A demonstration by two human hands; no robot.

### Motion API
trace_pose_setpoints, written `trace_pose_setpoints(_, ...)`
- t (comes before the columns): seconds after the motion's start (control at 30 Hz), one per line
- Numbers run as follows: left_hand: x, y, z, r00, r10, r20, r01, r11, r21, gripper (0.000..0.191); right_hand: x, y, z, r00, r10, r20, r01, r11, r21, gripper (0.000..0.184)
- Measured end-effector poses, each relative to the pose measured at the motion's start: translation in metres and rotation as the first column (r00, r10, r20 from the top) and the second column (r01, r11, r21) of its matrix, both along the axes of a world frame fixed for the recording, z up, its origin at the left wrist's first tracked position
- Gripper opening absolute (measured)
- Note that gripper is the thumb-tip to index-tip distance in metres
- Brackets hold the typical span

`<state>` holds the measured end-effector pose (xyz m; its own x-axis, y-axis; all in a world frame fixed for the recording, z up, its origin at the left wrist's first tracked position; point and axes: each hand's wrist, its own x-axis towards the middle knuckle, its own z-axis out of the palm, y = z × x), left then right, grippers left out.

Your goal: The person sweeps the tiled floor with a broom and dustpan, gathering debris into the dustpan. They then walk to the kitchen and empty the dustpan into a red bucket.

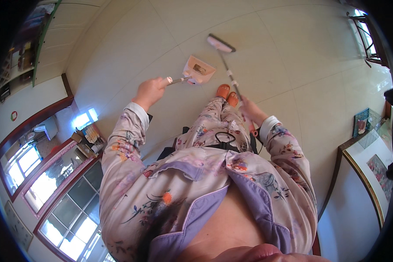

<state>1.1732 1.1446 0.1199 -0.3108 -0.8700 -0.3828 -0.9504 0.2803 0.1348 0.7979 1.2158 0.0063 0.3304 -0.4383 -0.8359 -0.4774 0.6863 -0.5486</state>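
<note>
My left hand (150, 92) is wrapped around the handle end of a long-handled pink dustpan (207, 69). The pan is at the far end of its grey and white pole, ahead of my feet, with a dark patch at its middle. My right hand (251, 112) grips the pole of a broom (221, 44); the pole's pink end sticks out below the hand. The broom's pale pink head with dark bristles is at the floor beyond the dustpan, to its right and apart from it.
Pale floor tiles (134, 49) spread ahead. My feet in orange slippers (223, 91) stand just behind the dustpan. A cabinet (68, 32) lines the left wall, with a doorway below it. To the right are a wire cage (373, 121) and a dark chair (366, 39).
</note>
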Motion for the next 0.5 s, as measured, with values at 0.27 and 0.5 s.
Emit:
trace_pose_setpoints(0.27,0.014,-0.013,-0.01,0.997,-0.07,-0.043,0.067,0.995,-0.079,0.007,-0.011,0.051,0.052,0.97,-0.186,0.157,0.165,0.977,0.138,0.057)
trace_pose_setpoints(0.5,-0.003,-0.029,0.023,1.0,-0.025,-0.018,0.027,0.994,0.11,0.013,-0.071,0.113,0.099,0.781,-0.618,-0.087,0.623,0.763,0.175,0.062)
